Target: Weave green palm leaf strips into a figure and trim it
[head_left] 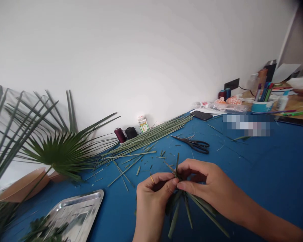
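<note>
Between my two hands is a small woven piece of green palm leaf strips (188, 211), its loose ends fanning downward and a couple of tips poking up. My left hand (154, 198), with a ring on one finger, pinches it from the left. Thumb and fingers of my right hand (207, 185) close on it from the other side, and the two thumbs nearly meet. The fingers partly hide the knot at its centre. Black-handled scissors (195, 144) lie just beyond my hands, among short leaf offcuts (138, 170).
A long bundle of palm strips (151, 136) runs along the wall, by thread spools (120, 135) and a small white box (143, 124). Palm fans (58, 153), a pinkish bowl (25, 185) and a metal tray (91, 201) stand left. A blue pen cup (262, 106) is right.
</note>
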`<state>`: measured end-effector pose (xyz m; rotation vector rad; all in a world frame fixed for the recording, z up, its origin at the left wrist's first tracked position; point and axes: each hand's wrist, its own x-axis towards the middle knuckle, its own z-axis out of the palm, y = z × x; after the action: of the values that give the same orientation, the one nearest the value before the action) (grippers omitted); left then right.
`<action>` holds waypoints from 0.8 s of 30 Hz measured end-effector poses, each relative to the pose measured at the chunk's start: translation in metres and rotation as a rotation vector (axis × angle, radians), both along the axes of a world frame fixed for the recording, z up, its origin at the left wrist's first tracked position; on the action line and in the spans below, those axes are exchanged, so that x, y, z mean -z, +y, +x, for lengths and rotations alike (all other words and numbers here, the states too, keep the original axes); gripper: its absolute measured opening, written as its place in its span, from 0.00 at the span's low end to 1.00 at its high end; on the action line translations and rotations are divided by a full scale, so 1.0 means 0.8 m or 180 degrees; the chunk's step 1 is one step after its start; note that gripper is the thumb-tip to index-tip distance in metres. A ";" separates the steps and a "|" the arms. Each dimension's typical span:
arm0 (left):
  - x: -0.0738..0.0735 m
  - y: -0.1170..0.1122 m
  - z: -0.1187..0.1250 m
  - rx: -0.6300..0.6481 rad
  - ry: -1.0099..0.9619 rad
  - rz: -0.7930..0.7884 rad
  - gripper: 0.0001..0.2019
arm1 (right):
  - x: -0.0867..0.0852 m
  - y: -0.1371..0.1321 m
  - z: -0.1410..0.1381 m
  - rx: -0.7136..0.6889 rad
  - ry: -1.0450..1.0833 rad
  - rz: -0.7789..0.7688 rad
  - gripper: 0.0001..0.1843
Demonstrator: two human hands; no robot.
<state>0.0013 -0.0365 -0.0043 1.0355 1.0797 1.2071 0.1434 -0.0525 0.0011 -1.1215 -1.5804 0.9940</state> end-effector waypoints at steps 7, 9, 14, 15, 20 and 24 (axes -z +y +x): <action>0.002 0.001 0.002 -0.0284 0.0284 0.0422 0.05 | 0.006 0.003 -0.006 0.0408 0.0080 -0.0225 0.06; 0.000 -0.001 0.004 -0.0312 0.0242 0.0451 0.06 | 0.003 0.003 -0.006 0.0558 0.0142 -0.0315 0.06; -0.005 -0.002 0.002 -0.0201 0.0121 0.0504 0.06 | 0.002 0.003 -0.002 0.0324 0.0382 -0.0450 0.10; -0.006 0.000 -0.001 -0.0069 0.0124 0.0438 0.07 | 0.002 0.003 -0.002 0.0264 0.0438 -0.0482 0.10; -0.005 0.010 -0.014 0.0710 0.0064 -0.0020 0.06 | 0.007 0.001 0.002 -0.0099 0.0845 -0.0752 0.06; -0.007 0.012 -0.018 0.0925 0.0070 -0.0064 0.06 | 0.011 0.000 0.002 -0.0375 0.1218 -0.0836 0.08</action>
<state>-0.0134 -0.0271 0.0015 1.1482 0.9194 0.9509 0.1452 -0.0526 -0.0079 -0.9463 -1.2413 1.4338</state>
